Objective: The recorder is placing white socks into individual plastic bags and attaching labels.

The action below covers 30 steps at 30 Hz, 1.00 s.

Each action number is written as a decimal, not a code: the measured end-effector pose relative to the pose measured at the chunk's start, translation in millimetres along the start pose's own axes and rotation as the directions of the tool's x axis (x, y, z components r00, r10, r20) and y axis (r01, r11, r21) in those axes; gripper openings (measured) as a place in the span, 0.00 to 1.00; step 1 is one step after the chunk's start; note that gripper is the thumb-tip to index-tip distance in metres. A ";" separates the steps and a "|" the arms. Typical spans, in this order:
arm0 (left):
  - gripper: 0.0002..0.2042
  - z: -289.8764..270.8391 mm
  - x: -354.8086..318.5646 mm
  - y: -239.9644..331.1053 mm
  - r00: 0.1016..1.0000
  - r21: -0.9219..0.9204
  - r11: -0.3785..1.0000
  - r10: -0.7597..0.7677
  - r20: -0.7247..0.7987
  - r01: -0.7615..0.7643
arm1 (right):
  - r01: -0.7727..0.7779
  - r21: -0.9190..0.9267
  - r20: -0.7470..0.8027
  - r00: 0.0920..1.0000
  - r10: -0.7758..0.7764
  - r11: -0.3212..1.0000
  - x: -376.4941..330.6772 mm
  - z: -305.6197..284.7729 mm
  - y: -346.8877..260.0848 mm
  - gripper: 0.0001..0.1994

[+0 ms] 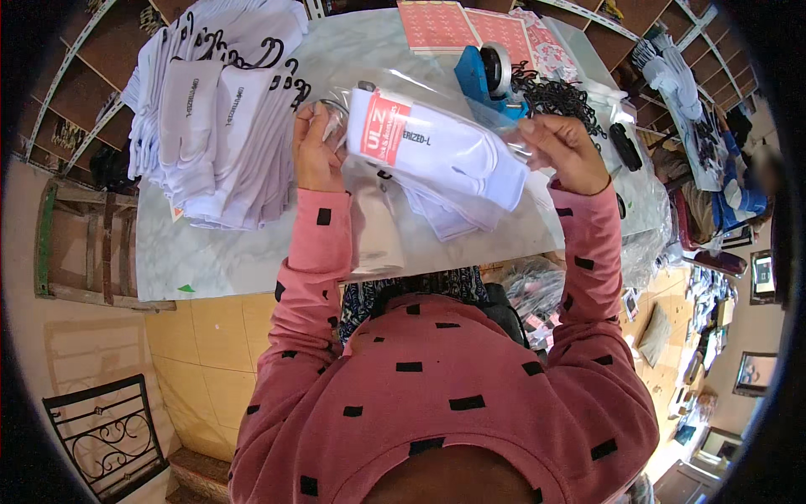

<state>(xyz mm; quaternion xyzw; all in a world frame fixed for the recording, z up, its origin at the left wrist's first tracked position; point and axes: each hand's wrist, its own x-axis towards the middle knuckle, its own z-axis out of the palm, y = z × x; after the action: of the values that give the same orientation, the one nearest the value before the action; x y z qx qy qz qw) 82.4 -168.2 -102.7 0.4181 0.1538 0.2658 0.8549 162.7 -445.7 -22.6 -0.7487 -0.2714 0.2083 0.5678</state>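
A pair of white socks [453, 151] with a red-and-white label [383, 126] lies inside a clear plastic bag [420, 89], held up over the table. My left hand [321, 151] is closed on the bag's left end, near a dark hook at the socks' top. At the other end, my right hand [571, 151] pinches the clear plastic between thumb and fingers. Beneath the bag, more white socks [443, 220] rest on the table, partly hidden. A whitish stack [375, 231], perhaps more clear bags, lies beside my left forearm.
Piled white socks with black hooks [218, 126] cover the left of the marbled table [164, 260]. A blue tape dispenser [475, 77], heaped black plastic hooks [558, 97] and red patterned sheets [437, 25] occupy the far right. A black object [625, 147] sits near the right edge.
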 end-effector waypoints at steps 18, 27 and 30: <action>0.36 69.4 -57.3 47.8 0.715 0.531 0.514 0.268 0.646 -0.673 | -0.208 0.909 0.322 0.900 -0.293 0.360 42.6 14.6 -23.2 0.31; 0.16 95.4 -54.9 58.7 0.792 0.385 0.716 0.394 0.466 -0.583 | 0.519 0.070 -0.267 0.833 -0.485 0.852 31.9 44.9 -77.5 0.08; 0.10 105.6 -37.6 71.1 0.627 0.180 0.620 0.646 0.434 -0.764 | 0.698 0.028 -0.398 0.664 -0.633 0.715 37.7 43.0 -86.0 0.07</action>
<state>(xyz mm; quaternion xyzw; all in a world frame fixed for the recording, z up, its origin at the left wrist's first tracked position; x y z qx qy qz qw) 80.0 -220.9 19.2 0.6261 -0.1257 0.4792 0.6021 150.3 -371.9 48.6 -0.5674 -0.3983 -0.1318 0.7085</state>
